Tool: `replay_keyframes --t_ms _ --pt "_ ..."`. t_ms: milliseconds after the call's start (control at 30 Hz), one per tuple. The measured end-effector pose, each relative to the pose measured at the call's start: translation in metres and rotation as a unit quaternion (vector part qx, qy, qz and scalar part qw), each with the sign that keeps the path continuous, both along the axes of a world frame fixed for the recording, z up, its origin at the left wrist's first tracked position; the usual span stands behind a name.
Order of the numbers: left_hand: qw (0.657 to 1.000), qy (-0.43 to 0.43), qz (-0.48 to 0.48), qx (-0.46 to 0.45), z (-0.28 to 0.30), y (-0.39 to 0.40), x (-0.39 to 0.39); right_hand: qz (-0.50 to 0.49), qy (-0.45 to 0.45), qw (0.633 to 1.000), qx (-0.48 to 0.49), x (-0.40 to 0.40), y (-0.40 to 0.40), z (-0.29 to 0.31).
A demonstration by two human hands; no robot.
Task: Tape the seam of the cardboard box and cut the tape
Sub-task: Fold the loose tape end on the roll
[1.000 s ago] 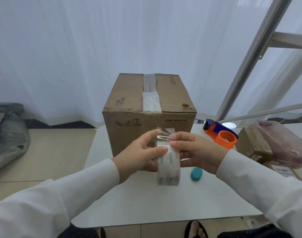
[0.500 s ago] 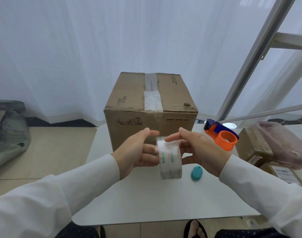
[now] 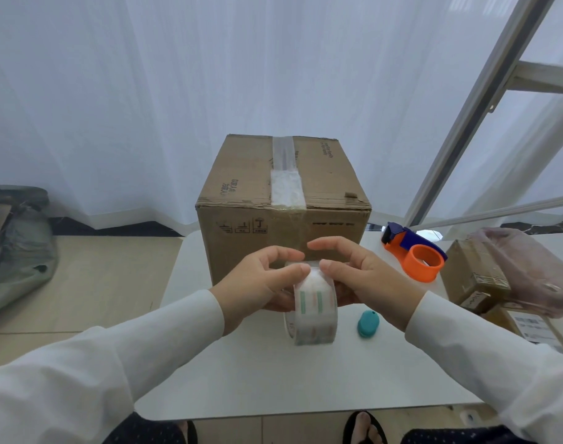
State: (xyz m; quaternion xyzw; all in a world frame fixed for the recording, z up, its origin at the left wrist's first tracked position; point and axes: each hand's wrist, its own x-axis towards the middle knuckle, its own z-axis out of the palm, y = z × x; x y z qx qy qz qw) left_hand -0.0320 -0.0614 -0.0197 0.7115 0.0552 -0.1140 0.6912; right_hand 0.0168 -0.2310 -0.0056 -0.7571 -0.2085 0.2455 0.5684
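A brown cardboard box (image 3: 241, 187) stands at the back of the white table (image 3: 273, 379), with a strip of clear tape (image 3: 285, 174) along its top seam. In front of the box I hold a roll of clear tape (image 3: 315, 312) on edge above the table. My left hand (image 3: 261, 283) grips the roll's left side, thumb on its top. My right hand (image 3: 360, 277) holds the right side, thumb on top beside the left thumb, index finger raised. No free tape end shows.
An orange and blue tape dispenser (image 3: 418, 254) lies right of the box. A small teal oval object (image 3: 368, 323) rests near the roll. Cardboard packages (image 3: 475, 277) under a pink plastic bag (image 3: 530, 267) sit at the right edge. A grey bag (image 3: 14, 251) lies on the floor at left.
A second ago a short tape end stood pinched between my fingertips above the roll. Now both thumbs rest on the roll's top and no free end shows. The roll rose slightly.
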Motion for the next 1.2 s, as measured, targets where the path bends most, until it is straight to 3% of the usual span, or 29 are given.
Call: replay_keyframes --t_ms 900,1133,1200 --pt "1.0 -0.019 -0.006 0.015 0.001 -0.001 0.0 -0.038 -0.056 0.997 -0.028 0.003 0.004 -0.005" --pt "1.0 -0.018 0.002 0.015 -0.001 -0.001 0.002 -0.084 0.069 0.993 -0.035 0.008 0.011 -0.004" --pt "1.0 -0.017 0.004 0.01 -0.002 -0.001 0.002 -0.074 0.06 0.995 -0.037 0.008 0.01 -0.004"
